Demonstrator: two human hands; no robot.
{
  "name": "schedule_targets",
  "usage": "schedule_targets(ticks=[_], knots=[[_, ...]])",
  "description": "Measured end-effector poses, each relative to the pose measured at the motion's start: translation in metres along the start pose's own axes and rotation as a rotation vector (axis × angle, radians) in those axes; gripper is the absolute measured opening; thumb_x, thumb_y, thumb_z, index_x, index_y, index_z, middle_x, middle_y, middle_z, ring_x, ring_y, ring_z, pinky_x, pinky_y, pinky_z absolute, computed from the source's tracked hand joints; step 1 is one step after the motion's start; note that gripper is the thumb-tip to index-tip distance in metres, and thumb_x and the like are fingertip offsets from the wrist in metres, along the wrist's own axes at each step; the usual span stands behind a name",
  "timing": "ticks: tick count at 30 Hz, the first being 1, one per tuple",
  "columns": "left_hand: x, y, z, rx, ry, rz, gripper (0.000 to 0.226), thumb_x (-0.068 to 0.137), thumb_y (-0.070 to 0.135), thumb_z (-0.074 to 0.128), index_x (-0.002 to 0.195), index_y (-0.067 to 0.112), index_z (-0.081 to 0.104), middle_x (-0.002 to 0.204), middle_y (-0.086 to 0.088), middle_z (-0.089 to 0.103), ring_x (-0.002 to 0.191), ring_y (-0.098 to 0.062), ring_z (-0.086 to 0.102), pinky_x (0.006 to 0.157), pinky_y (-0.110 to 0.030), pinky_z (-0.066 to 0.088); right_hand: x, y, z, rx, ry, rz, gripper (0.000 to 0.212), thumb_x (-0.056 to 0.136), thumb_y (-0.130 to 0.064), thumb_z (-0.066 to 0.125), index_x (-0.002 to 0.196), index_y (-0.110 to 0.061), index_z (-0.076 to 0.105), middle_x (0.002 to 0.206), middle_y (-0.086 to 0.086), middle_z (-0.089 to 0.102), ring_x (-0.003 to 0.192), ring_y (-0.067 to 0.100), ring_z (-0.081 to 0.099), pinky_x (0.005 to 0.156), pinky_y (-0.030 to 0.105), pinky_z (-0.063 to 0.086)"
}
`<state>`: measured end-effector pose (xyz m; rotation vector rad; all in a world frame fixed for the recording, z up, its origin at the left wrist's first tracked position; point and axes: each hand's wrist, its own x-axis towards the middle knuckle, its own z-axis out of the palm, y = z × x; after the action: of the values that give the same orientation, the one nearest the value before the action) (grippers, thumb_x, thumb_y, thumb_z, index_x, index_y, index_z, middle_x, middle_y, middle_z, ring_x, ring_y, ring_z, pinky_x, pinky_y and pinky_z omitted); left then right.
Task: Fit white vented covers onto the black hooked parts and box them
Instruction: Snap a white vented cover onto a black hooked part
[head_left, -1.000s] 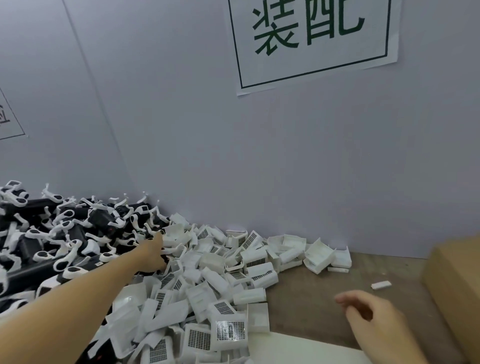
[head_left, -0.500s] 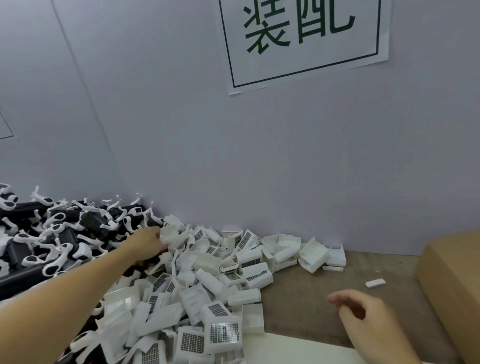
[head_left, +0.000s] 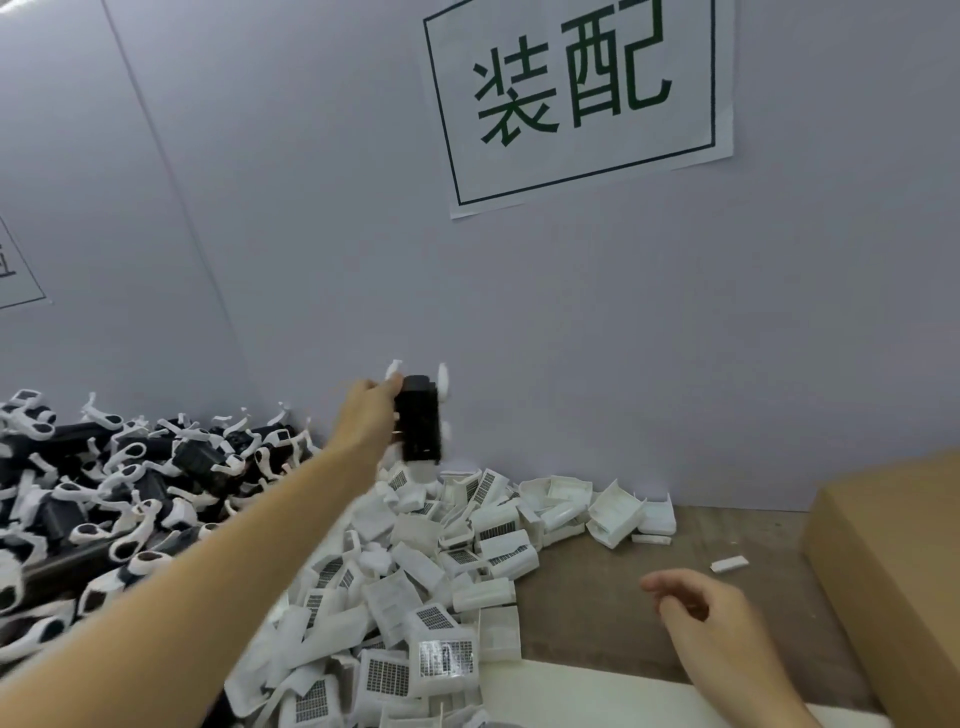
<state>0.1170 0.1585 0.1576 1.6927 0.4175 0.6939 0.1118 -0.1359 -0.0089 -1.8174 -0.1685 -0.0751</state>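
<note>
My left hand grips a black hooked part with white hooks and holds it up in the air, in front of the wall and above the piles. Below it a heap of white vented covers spreads over the table's middle. A heap of black hooked parts lies at the left. My right hand hovers low at the right, fingers loosely curled and holding nothing. A cardboard box stands at the far right.
A grey wall with a white sign bearing green characters stands right behind the piles. Brown tabletop shows between the covers and the box. A small white piece lies loose near the box. A white sheet lies at the front edge.
My left hand, which was reaching into the edge of the black pile, has lifted up and to the right with one black hooked part in it. My right hand has barely moved.
</note>
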Motion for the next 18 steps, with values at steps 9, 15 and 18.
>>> schedule_targets(ticks=[9,15,18], knots=[[-0.144,-0.051,0.115,0.093,-0.077,0.369,0.021,0.102,0.023,0.053,0.083,0.027,0.045,0.079,0.007,0.054,0.073,-0.002,0.049,0.064,-0.013,0.039,0.001,-0.013,-0.011,0.591,0.031,0.207,0.026,0.102,-0.02,0.051,0.099,-0.007,0.073,0.076,0.01,0.074,0.066,0.025,0.067,0.057,0.033,0.048],[-0.172,-0.091,0.149,0.286,-0.365,0.628,0.015,0.09,0.01,0.064,0.088,0.023,0.056,0.09,0.017,0.055,0.09,-0.001,0.051,0.077,-0.014,0.039,-0.005,-0.021,-0.02,0.823,-0.157,0.234,0.057,0.094,-0.058,0.05,0.096,-0.008,0.08,0.097,0.019,0.076,0.086,0.03,0.075,0.063,0.037,0.059],[-0.175,-0.087,0.153,0.257,-0.476,0.681,0.035,0.086,0.011,0.067,0.106,0.04,0.062,0.101,0.035,0.061,0.118,0.012,0.051,0.097,-0.008,0.036,-0.003,-0.019,-0.022,0.803,0.022,0.253,0.037,0.099,-0.036,0.057,0.103,-0.003,0.075,0.097,0.021,0.075,0.083,0.029,0.074,0.056,0.033,0.058]])
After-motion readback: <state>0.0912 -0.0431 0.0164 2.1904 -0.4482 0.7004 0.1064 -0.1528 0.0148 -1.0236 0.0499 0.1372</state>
